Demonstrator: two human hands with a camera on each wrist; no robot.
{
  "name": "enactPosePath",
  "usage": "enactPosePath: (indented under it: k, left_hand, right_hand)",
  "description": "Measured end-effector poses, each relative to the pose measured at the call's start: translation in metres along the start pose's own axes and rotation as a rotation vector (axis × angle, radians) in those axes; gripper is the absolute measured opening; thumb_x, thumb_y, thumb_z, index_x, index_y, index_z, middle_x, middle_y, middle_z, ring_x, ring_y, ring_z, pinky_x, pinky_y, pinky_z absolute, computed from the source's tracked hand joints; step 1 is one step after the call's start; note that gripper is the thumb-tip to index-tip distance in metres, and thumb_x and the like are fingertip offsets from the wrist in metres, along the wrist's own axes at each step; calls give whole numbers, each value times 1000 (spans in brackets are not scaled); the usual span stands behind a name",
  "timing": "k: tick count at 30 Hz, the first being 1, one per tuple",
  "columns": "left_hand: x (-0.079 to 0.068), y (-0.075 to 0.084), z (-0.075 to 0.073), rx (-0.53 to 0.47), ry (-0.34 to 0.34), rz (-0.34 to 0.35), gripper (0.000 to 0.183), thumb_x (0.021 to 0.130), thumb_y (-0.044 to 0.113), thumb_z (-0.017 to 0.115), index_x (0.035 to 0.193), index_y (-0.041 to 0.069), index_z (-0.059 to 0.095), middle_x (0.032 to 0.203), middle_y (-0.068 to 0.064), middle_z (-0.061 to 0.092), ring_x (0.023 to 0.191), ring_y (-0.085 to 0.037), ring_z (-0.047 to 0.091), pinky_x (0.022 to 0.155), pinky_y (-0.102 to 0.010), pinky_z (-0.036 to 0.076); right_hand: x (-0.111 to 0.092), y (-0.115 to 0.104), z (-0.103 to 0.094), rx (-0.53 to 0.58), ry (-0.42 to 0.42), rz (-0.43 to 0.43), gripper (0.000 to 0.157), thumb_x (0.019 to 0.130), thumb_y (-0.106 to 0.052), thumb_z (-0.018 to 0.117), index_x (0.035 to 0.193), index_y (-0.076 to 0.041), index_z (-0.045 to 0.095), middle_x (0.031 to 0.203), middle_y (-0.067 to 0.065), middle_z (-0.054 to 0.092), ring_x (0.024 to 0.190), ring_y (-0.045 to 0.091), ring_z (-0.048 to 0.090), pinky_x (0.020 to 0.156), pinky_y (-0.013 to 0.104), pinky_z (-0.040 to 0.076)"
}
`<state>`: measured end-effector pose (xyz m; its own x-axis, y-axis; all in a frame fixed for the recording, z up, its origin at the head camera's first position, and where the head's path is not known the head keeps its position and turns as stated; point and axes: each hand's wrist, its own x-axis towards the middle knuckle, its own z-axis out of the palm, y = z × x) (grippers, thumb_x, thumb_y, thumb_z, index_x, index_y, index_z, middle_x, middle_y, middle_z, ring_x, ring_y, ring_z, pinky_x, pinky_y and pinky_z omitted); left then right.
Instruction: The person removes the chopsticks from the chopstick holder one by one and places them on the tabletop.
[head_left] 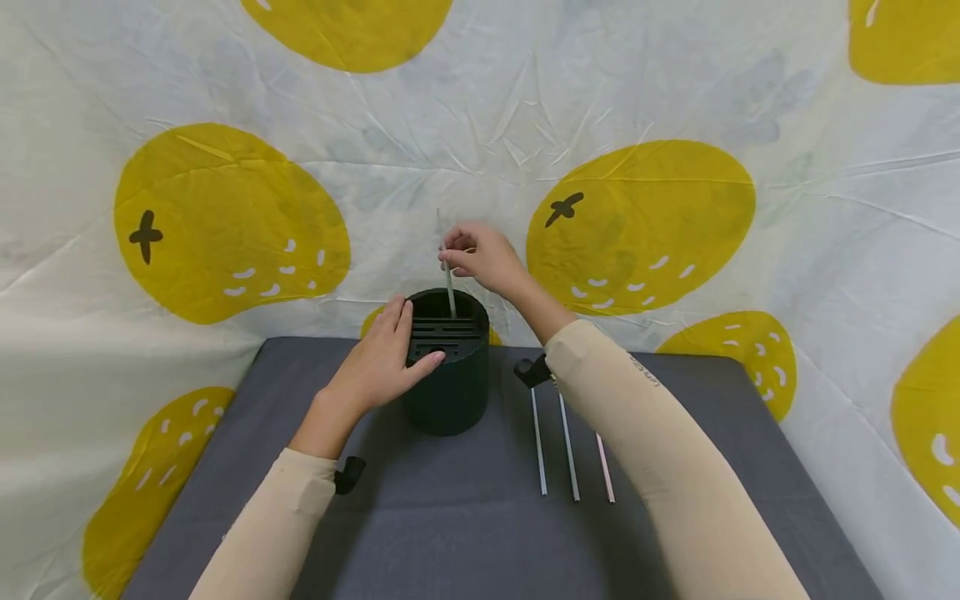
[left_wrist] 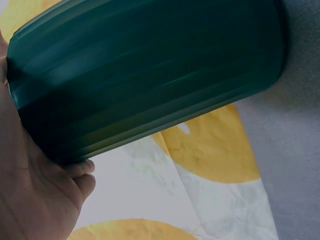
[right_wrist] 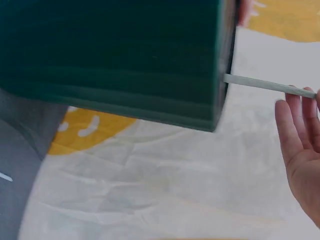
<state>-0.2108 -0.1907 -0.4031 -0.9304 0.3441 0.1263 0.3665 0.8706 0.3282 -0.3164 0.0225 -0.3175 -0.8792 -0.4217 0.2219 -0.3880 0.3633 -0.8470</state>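
Observation:
A dark green round holder [head_left: 447, 400] stands upright on the table, with a black slotted insert [head_left: 442, 327] inside its mouth. My left hand [head_left: 382, 354] rests on the holder's left rim, fingers extended along it and thumb reaching over the front of the rim. Above the mouth, my right hand [head_left: 483, 257] pinches a thin pale stick [head_left: 450, 287] between thumb and fingers. The stick's lower end goes into the opening behind the insert, and its upper end rises past the fingers. In the right wrist view the pale stick [right_wrist: 257, 83] crosses the holder's rim.
Three more slim sticks lie side by side right of the holder: a whitish one [head_left: 538, 442], a bluish one [head_left: 569, 450] and a pinkish one [head_left: 605, 471]. My right forearm partly covers them. A grey cloth covers the table [head_left: 450, 533]; a fruit-patterned curtain [head_left: 420, 125] hangs behind.

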Motion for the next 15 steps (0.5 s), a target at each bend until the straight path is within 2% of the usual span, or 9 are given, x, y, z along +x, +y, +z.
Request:
enactPosePath:
  k: [6,10,15]
  left_hand:
    - [0,2,-1,-1,-12,-14,108,97,79,38,166,3,4,174,-17,0,161,-36,5,127,-59,20]
    - [1,2,-2,8,-17,-12,107,98,79,37,166,3,4,174,-18,1,162,-34,4,127,-59,20]
    - [2,2,-2,6,-14,-12,106,98,78,37,166,3,4,174,-16,-2,162,-33,2,127,-57,19]
  right_hand:
    - [-10,-14,-22,37,51,-71,13,100,-14,69,109,-4,66,109,15,73,99,26,73,88,36,62]
    - [-19,-24,-39,116,75,-120,12,100,-10,68,108,-1,65,110,21,73,100,31,72,89,37,62]
    - [-34,-34,-59,260,132,-195,9,99,-4,68,107,-1,67,107,21,72,95,26,72,87,35,63]
